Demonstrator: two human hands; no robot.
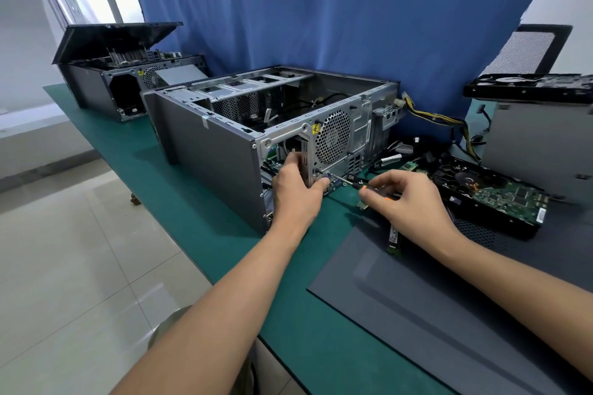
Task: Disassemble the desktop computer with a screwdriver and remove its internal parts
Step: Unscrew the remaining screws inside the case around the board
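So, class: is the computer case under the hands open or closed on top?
Open. The computer case lies on its side with no panel on top; its drive cage and inner cables show.

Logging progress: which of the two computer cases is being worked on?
The nearer case, with the screwdriver at its back; the far-left case sits untouched.

Grey computer case [208,151], green table mat [179,202], blue backdrop cloth [321,9], black-orange screwdriver [369,187], yellow cables [430,115].

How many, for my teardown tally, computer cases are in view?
2. An open case lies mid-bench; a second case, lid propped up, sits behind it at the far left. Others may be hidden off-frame.
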